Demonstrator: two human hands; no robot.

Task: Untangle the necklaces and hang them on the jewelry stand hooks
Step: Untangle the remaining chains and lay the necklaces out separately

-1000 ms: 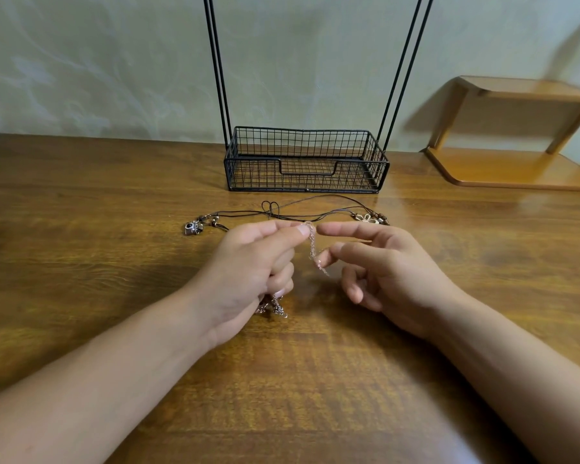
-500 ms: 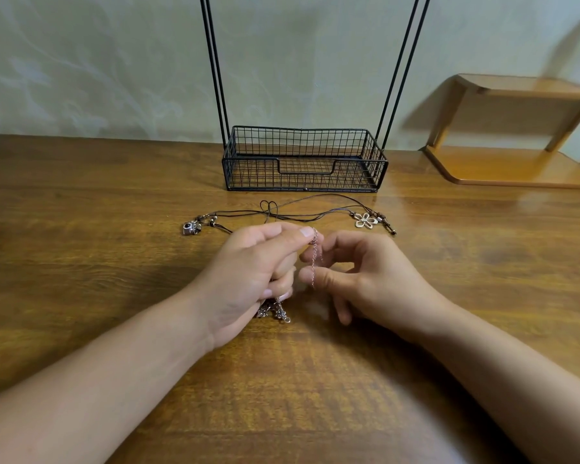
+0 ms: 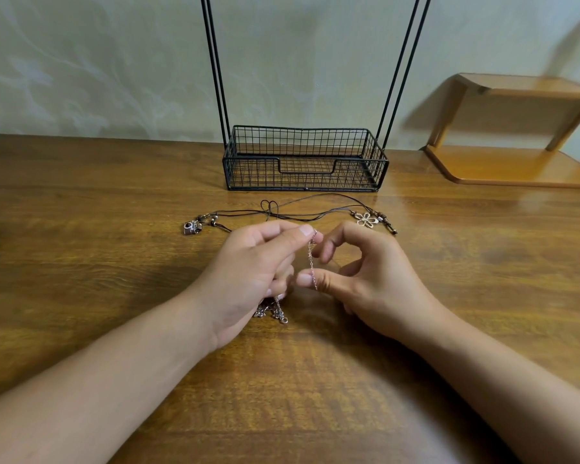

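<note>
My left hand [image 3: 252, 272] pinches the top of a thin silver chain [image 3: 311, 259] between thumb and forefinger. The chain hangs down across my right thumb, and more of it lies bunched under my left hand [image 3: 275, 311]. My right hand [image 3: 365, 272] has thumb and forefinger curved toward the chain; whether they pinch it is unclear. Behind the hands, brown cord necklaces [image 3: 295, 212] lie tangled on the table, one with a small camera charm [image 3: 191, 227], one with a flower pendant [image 3: 366, 220]. The black wire jewelry stand [image 3: 303, 159] stands at the back; its hooks are out of frame.
The stand's thin black uprights [image 3: 215, 61] rise past the top of the frame. A wooden two-level shelf [image 3: 516, 135] sits at the back right on the wooden table [image 3: 81, 229]. A pale wall is behind.
My right hand has curled: its forefinger, earlier stretched toward the left thumb, now arches over while the thumb comes up under the hanging chain. My left hand kept its pinch.
</note>
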